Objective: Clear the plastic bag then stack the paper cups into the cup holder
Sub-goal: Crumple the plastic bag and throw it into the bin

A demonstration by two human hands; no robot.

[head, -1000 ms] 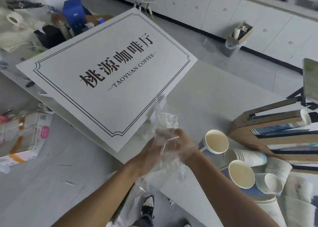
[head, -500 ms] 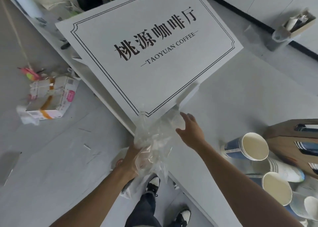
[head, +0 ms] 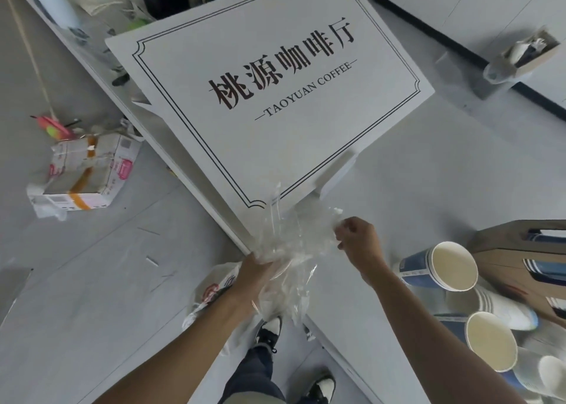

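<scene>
Two hands (head: 254,278) (head: 358,244) perhaps over table (head: 428,173)

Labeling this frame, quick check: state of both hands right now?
Left hand: closed, gripping the bunched clear plastic bag.
Right hand: closed, fingers pinching the bag's upper edge.

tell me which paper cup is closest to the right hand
The blue cup lying on its side, mouth toward the camera, just beside the right hand; the other cups sit lower right.
</scene>
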